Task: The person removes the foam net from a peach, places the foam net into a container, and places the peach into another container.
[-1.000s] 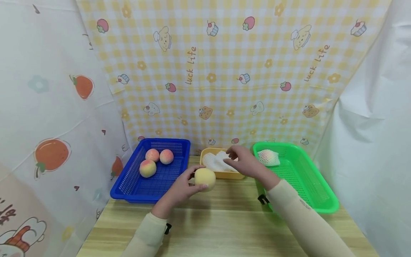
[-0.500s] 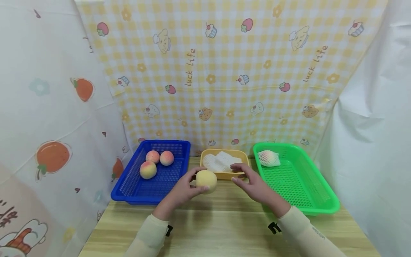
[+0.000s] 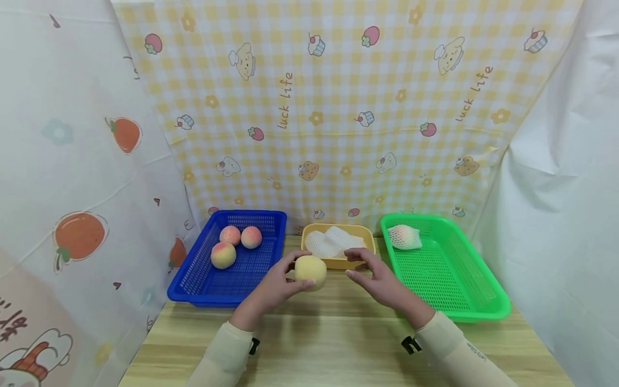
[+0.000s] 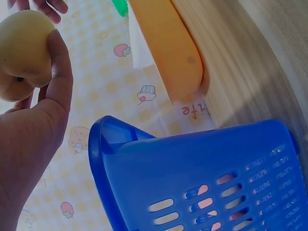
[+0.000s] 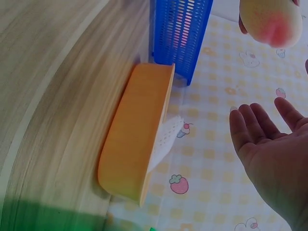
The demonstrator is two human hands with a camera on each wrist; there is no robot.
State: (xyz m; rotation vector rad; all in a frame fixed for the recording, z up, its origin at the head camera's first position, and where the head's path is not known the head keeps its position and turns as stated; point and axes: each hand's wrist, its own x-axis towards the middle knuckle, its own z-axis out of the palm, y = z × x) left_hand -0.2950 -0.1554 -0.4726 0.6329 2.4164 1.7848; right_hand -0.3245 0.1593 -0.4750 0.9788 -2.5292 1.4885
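My left hand [image 3: 276, 285] grips a pale yellow peach [image 3: 310, 272] above the table, fingers and thumb curled round its side. The right wrist view shows a pink blush on that peach [image 5: 272, 21]. Apart from it, to the right, my right hand [image 3: 379, 279] hovers with relaxed fingers and holds nothing. Behind both hands is a small yellow tray [image 3: 338, 264] with white foam net sleeves [image 3: 333, 243] in it. At left, 3 peaches [image 3: 223, 255] lie in a blue basket [image 3: 227, 301]. A peach in a foam net [image 3: 405, 237] lies at the back of a green basket [image 3: 483, 317].
The wooden table [image 3: 329, 349] extends in front of the baskets. A yellow checked cloth [image 3: 309, 140] hangs behind them, with a white printed cloth [image 3: 82, 161] at the left and a plain white one [image 3: 546, 204] at the right.
My right hand has drawn back from over the yellow tray toward me, turning its palm toward the peach. My left hand stays nearly still, holding the peach.
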